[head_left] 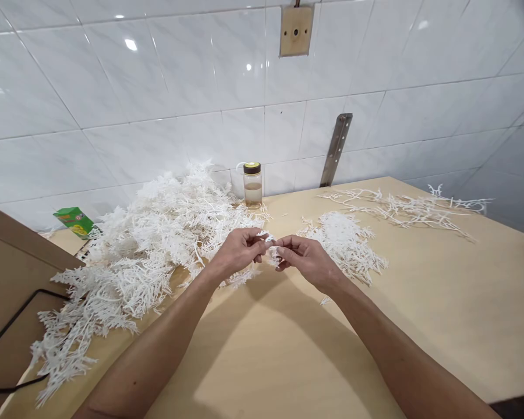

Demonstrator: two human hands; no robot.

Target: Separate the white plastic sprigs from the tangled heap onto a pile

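Observation:
Both my hands meet above the middle of the wooden table (288, 349). My left hand (240, 250) and my right hand (303, 259) each pinch the same small white plastic sprig (271, 247) between fingertips, holding it just above the tabletop. A large heap of white plastic branch pieces (148, 256) lies to the left of my left hand. A smaller pile of white pieces (349, 241) lies just beyond my right hand.
A row of thin bare white stems (402, 206) lies at the far right. A clear jar with a dark lid (252, 185) stands against the tiled wall. A green packet (75, 222) and a brown board with a black cable (13, 291) are at the left.

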